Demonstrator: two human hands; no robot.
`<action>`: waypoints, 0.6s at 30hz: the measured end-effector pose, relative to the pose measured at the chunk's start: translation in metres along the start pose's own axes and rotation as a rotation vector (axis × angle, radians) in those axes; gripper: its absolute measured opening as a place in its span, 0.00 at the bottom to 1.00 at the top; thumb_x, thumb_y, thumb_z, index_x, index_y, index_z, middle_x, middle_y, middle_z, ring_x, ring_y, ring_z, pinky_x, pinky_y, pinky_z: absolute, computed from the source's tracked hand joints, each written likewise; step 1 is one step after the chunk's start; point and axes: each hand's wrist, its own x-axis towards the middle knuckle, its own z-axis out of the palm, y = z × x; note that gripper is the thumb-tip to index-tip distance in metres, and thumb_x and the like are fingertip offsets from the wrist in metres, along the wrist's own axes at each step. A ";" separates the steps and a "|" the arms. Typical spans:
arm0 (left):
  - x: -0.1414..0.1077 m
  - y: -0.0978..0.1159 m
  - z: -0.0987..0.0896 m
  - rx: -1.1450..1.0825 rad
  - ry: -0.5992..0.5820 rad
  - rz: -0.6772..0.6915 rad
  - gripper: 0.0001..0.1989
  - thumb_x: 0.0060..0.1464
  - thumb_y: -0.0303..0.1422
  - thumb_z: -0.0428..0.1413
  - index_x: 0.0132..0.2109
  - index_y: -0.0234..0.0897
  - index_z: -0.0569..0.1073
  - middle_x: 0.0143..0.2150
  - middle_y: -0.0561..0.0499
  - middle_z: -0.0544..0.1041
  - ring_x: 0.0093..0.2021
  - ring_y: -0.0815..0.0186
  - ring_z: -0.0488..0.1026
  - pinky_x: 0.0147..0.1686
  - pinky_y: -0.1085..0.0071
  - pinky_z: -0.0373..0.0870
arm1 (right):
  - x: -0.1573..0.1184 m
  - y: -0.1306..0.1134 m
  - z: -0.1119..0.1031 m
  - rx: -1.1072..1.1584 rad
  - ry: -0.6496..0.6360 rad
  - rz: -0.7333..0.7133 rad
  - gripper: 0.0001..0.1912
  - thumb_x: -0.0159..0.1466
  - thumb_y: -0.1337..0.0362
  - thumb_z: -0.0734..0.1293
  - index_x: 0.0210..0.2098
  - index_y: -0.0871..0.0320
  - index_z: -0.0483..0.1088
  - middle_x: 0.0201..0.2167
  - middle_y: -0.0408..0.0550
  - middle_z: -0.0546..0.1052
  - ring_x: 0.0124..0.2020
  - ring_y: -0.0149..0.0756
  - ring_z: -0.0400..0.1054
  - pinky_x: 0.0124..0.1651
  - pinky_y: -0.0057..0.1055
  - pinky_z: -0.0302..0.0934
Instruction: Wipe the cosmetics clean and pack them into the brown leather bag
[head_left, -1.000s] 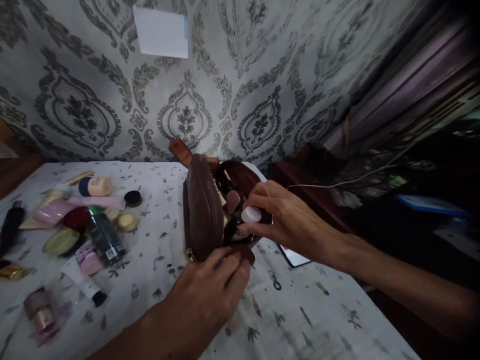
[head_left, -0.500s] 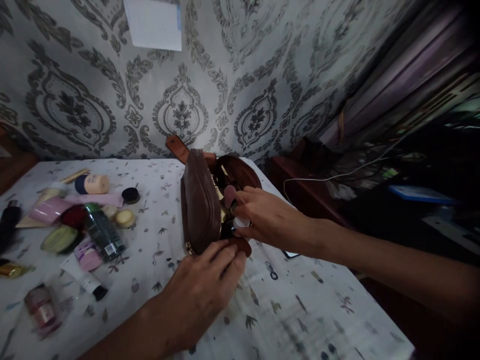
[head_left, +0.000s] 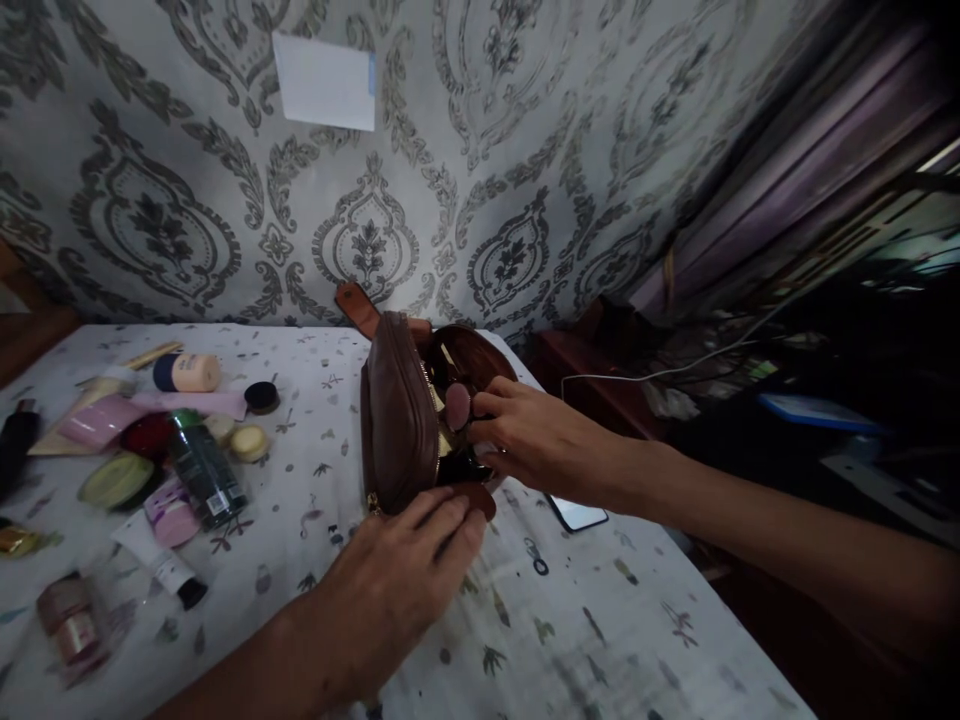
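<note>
A brown leather bag [head_left: 396,415] lies unzipped on the patterned cloth, with its opening facing right. My left hand [head_left: 420,560] rests on the bag's near end, on a brown flap [head_left: 477,500], with its fingers extended. At the opening, my right hand [head_left: 517,430] has its fingers bent around a small item with a round pink end [head_left: 458,406]. A pale round thing shows partly under those fingers. Gold and dark items are partly visible inside the bag.
Cosmetics lie at the left, among them a dark green bottle [head_left: 206,470], a white tube [head_left: 161,560] and a round black lid [head_left: 262,397]. A phone [head_left: 579,514] lies under my right forearm. A white cable [head_left: 622,378] runs at the right.
The view has shifted slightly, and more of the phone shows. My right hand has moved a little at the bag's opening, and the pale round thing is now more hidden. My left hand stays on the bag.
</note>
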 end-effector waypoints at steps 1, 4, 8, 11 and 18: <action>0.000 -0.001 -0.001 -0.006 -0.001 -0.001 0.34 0.54 0.22 0.48 0.67 0.34 0.52 0.66 0.38 0.66 0.66 0.55 0.62 0.45 0.62 0.75 | -0.001 0.000 -0.001 0.011 -0.009 0.002 0.06 0.64 0.68 0.67 0.34 0.60 0.78 0.38 0.55 0.77 0.43 0.44 0.68 0.46 0.39 0.60; 0.000 -0.002 -0.003 -0.008 0.013 0.012 0.34 0.53 0.20 0.47 0.67 0.34 0.52 0.66 0.39 0.67 0.65 0.55 0.63 0.44 0.62 0.76 | -0.004 0.001 -0.004 0.089 -0.005 0.008 0.04 0.63 0.67 0.69 0.34 0.60 0.77 0.38 0.54 0.77 0.43 0.43 0.68 0.47 0.38 0.60; -0.001 -0.004 -0.005 0.016 0.046 0.034 0.35 0.51 0.16 0.46 0.66 0.31 0.54 0.65 0.38 0.68 0.63 0.54 0.66 0.43 0.60 0.78 | -0.008 0.006 -0.003 0.165 0.098 -0.038 0.04 0.63 0.66 0.69 0.34 0.60 0.77 0.38 0.51 0.77 0.42 0.42 0.69 0.47 0.38 0.61; -0.001 -0.005 -0.005 0.021 0.092 0.041 0.36 0.50 0.15 0.46 0.66 0.32 0.54 0.64 0.38 0.69 0.62 0.55 0.68 0.43 0.60 0.78 | -0.012 0.012 -0.003 0.181 0.225 -0.044 0.05 0.64 0.67 0.68 0.37 0.60 0.77 0.38 0.51 0.78 0.41 0.40 0.71 0.47 0.36 0.62; -0.011 -0.007 -0.011 -0.008 0.317 0.050 0.31 0.52 0.15 0.43 0.62 0.35 0.61 0.61 0.41 0.72 0.60 0.59 0.71 0.41 0.66 0.79 | -0.036 -0.005 -0.010 0.347 0.602 0.061 0.09 0.69 0.66 0.63 0.36 0.60 0.74 0.33 0.50 0.77 0.37 0.37 0.70 0.42 0.32 0.63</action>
